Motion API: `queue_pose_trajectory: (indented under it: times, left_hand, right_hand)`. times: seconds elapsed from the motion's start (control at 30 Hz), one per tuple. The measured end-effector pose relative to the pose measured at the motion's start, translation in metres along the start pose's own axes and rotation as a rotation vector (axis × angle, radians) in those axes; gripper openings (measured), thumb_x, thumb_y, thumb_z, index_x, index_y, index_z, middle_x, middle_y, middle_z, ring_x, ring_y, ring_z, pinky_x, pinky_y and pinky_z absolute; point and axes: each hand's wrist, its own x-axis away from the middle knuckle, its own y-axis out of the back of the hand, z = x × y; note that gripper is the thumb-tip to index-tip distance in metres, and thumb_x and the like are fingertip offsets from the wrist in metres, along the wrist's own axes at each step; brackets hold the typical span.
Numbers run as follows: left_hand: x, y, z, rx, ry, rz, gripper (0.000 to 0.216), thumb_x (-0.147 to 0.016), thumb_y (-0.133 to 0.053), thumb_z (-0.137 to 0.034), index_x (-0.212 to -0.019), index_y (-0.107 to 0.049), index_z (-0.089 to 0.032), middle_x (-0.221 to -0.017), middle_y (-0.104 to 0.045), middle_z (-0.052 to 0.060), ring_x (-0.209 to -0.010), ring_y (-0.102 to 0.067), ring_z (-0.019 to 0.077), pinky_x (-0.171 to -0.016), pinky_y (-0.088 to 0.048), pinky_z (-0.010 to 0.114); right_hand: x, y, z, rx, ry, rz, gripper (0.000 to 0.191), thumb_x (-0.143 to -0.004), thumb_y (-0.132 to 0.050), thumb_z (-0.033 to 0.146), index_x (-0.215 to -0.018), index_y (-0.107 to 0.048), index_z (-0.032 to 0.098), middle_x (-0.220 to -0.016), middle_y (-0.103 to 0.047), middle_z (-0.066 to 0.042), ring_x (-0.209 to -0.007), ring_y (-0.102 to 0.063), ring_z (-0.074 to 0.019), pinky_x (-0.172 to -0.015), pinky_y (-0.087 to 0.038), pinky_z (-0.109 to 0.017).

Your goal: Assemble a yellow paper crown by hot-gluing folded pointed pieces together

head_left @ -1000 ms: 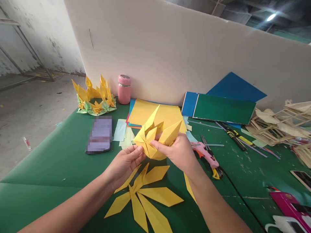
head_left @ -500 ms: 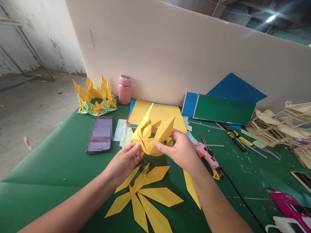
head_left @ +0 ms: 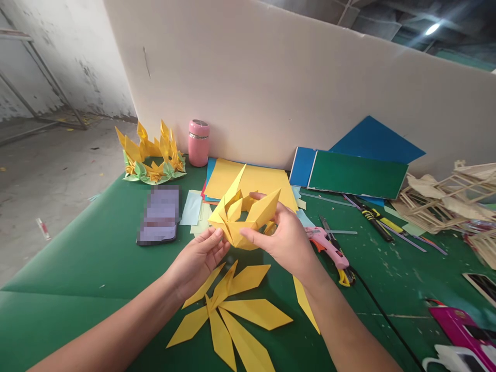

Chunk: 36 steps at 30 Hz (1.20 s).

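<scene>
Above the green tabletop I hold a ring-shaped crown of folded yellow paper [head_left: 240, 235], its pointed leaves standing up. My left hand [head_left: 207, 253] pinches its lower left edge between thumb and fingers. On the right side my right hand [head_left: 281, 235] grips it, thumb on the outer front and a fingertip over the rear rim. Part of the ring is hidden behind that hand. Below, several folded yellow paper leaves [head_left: 248, 312] lie fanned out on the table. One more yellow strip [head_left: 305, 299] lies partly under my right forearm.
At the back left stand a finished-looking yellow-green paper crown [head_left: 155, 160] and a pink flask [head_left: 199, 144]. A phone [head_left: 158, 214] lies left. Yellow sheets [head_left: 248, 178] are stacked behind. To the right are a pink glue gun [head_left: 329, 248], cutters [head_left: 375, 222] and a wooden stick model [head_left: 449, 191].
My right hand has shifted slightly on the yellow crown: its thumb has slid left and a fingertip now shows over the rear rim. The left hand stays put.
</scene>
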Motion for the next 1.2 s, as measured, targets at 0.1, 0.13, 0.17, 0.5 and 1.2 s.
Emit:
queue_pose_trajectory:
  times: [0.1,0.13,0.17,0.5,1.2]
  left_hand:
    - [0.0,-0.001,-0.001,0.023,-0.006,0.014,0.023,-0.089,-0.049,-0.003,-0.08,-0.068,-0.012,-0.083,-0.07,0.004,-0.064,-0.066,0.0078,-0.065,-0.059,0.018]
    - [0.0,-0.001,-0.001,0.031,-0.009,0.019,0.022,-0.089,-0.049,-0.004,-0.081,-0.068,-0.012,-0.086,-0.07,0.004,-0.066,-0.067,0.0084,-0.066,-0.059,0.018]
    - [0.0,-0.001,-0.001,0.037,-0.012,0.024,0.021,-0.089,-0.05,-0.004,-0.082,-0.068,-0.012,-0.087,-0.07,0.005,-0.067,-0.067,0.0087,-0.067,-0.059,0.019]
    - [0.004,0.001,0.003,-0.123,0.061,0.167,0.012,-0.08,-0.063,-0.002,-0.084,-0.072,-0.011,-0.085,-0.071,0.005,-0.075,-0.066,0.0087,-0.076,-0.054,0.016]
    - [0.003,0.003,-0.004,0.013,0.022,0.138,0.016,-0.082,-0.057,-0.003,-0.082,-0.069,-0.014,-0.078,-0.069,0.004,-0.068,-0.064,0.0104,-0.071,-0.055,0.021]
  right_hand:
    - [0.0,-0.001,0.002,0.118,0.01,0.016,0.039,-0.062,-0.077,0.029,-0.094,-0.057,0.023,-0.087,-0.071,-0.004,-0.089,-0.067,-0.0269,-0.089,-0.045,-0.05]
    - [0.0,-0.002,0.003,0.146,0.012,0.016,0.038,-0.062,-0.077,0.028,-0.093,-0.056,0.023,-0.084,-0.071,-0.003,-0.087,-0.067,-0.0267,-0.09,-0.043,-0.051]
    - [0.0,-0.004,0.003,0.16,0.015,0.014,0.036,-0.063,-0.075,0.026,-0.092,-0.054,0.023,-0.083,-0.071,-0.003,-0.087,-0.067,-0.0265,-0.09,-0.042,-0.051]
    - [0.004,-0.015,0.006,0.162,0.052,-0.038,0.026,-0.067,-0.07,0.023,-0.086,-0.053,0.025,-0.077,-0.07,0.0,-0.081,-0.066,-0.0248,-0.091,-0.041,-0.05]
    - [0.001,-0.004,0.005,0.129,0.075,0.049,0.007,-0.07,-0.075,0.023,-0.074,-0.074,0.029,-0.086,-0.076,0.0,-0.097,-0.063,-0.0297,-0.096,-0.031,-0.055]
